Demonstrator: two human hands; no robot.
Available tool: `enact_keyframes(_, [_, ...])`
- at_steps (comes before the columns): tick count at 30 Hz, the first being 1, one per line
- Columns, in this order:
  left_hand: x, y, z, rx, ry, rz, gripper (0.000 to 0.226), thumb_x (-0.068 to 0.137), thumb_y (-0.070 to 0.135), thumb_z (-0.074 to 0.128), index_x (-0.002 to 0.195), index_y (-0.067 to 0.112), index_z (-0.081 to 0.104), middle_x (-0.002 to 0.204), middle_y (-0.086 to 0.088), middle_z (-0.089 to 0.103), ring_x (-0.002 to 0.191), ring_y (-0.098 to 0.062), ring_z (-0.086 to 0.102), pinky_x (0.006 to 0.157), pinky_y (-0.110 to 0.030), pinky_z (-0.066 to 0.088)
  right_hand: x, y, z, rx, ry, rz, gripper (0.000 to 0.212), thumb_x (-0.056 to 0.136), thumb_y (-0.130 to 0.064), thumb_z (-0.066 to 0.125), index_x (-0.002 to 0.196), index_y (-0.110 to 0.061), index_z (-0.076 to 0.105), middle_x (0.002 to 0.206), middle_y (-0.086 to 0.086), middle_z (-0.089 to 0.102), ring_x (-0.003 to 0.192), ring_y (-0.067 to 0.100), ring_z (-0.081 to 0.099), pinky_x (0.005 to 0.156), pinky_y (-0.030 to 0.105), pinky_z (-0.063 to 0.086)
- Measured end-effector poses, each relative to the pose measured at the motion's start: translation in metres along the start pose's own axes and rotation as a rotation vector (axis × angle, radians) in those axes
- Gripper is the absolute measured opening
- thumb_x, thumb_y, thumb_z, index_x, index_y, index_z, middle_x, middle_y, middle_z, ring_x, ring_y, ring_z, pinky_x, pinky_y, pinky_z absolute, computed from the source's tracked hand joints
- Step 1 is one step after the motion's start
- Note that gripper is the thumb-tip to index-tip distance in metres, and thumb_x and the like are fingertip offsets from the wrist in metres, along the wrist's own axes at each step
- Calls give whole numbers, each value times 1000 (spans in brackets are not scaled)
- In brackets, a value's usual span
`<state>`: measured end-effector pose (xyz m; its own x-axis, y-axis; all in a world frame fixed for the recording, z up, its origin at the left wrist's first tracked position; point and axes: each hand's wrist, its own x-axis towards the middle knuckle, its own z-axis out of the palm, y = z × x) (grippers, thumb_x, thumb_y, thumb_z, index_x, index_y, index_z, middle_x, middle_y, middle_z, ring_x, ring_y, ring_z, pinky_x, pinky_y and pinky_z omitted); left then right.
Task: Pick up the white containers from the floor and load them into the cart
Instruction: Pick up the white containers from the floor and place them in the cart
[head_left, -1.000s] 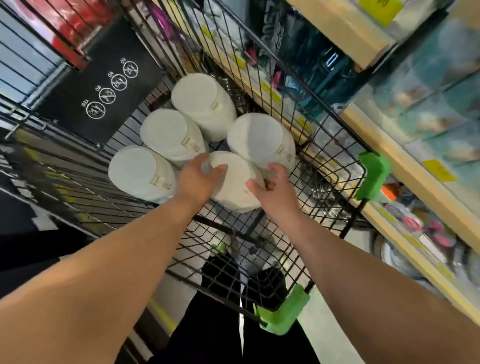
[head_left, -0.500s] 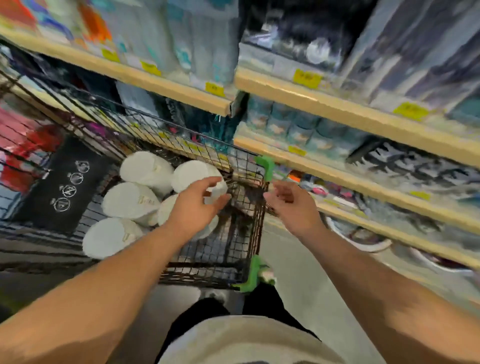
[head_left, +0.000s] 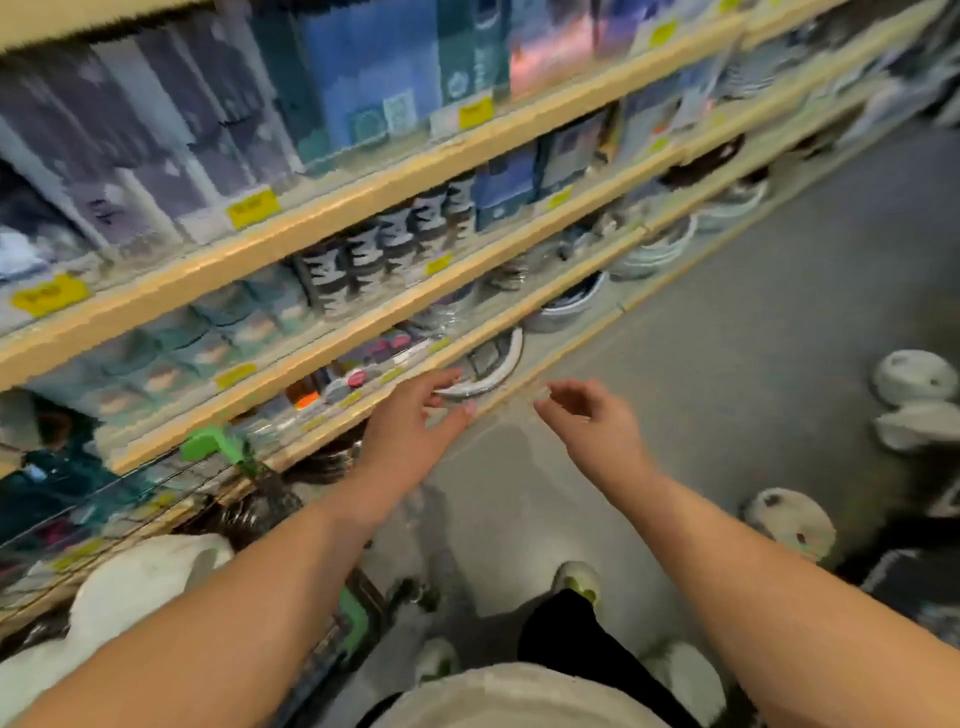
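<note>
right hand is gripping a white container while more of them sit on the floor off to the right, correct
Not quite. The head view shows the right hand gripping nothing: its fingers are loosely spread in the air above the bare floor. The rest holds: white containers do sit on the floor off to the right.

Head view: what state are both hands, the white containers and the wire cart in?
Left hand: open, empty.
Right hand: fingers relaxed, empty.
White round containers on the grey floor: at the right, not yet picked up.
Black wire cart with green corners: lower left, holds loaded white containers.
</note>
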<state>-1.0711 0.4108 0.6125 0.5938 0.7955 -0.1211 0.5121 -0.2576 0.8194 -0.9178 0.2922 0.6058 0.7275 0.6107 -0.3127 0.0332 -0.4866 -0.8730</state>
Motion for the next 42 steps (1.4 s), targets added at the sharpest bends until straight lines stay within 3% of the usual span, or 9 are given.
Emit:
enact_keyframes(4, [44,64,82,2,-124,103,36,85,25,71,120,22,63,111,5,63,90,-7,57,74,-2,40,28,32,-90,69,179,81,32,82,-27,72,109,-11,65,106,6,68,100,17,63,91,33,50])
enact_keyframes(6, [64,94,124,-10,-192,144,36,86,24,70,121,20,63,112,3,64,92,-10,58,75,-6,42,43,49,-137,90,260,112,32,82,-26,71,109,-10,65,104,6,68,98,17,63,89,31,50])
enact_keyframes(9, [90,135,184,-15,-268,192,38,85,26,70,122,18,62,118,1,65,96,-15,62,87,-26,50,62,70,-202,80,361,136,30,83,-25,71,109,-9,66,99,4,67,91,12,61,80,23,44])
enact_keyframes(12, [110,170,234,-34,-337,221,38,84,28,71,121,20,62,121,2,64,98,-16,62,92,-33,51,77,85,-254,104,448,162,29,83,-24,71,108,-8,66,97,4,66,90,12,60,80,23,44])
enact_keyframes(17, [148,223,302,-31,-475,289,35,85,27,70,119,25,61,114,6,63,96,-13,60,88,-26,48,104,102,-320,192,585,228,24,83,-26,71,103,-14,66,99,7,68,96,19,64,92,35,50])
enact_keyframes(22, [221,274,374,-27,-606,376,36,86,28,69,120,26,60,115,8,62,90,-1,56,86,-20,46,159,108,-383,237,696,295,33,84,-32,69,111,-14,64,99,-2,65,94,13,61,88,31,49])
enact_keyframes(30, [341,388,489,16,-776,551,33,86,28,70,117,29,60,115,6,63,91,-8,57,87,-23,47,265,104,-484,322,902,363,32,84,-36,67,112,-20,62,103,-4,65,99,11,60,92,32,49])
enact_keyframes(36, [382,449,574,37,-910,546,36,86,30,69,121,29,60,118,10,61,97,-6,56,90,-22,46,310,125,-561,356,993,440,33,85,-35,67,113,-18,63,106,-3,66,101,12,60,94,33,47])
enact_keyframes(42, [418,502,692,41,-944,530,34,86,25,70,117,30,60,116,7,61,89,-5,54,89,-23,45,365,179,-658,372,1036,506,32,85,-35,66,112,-17,62,106,-2,65,101,13,60,93,33,48])
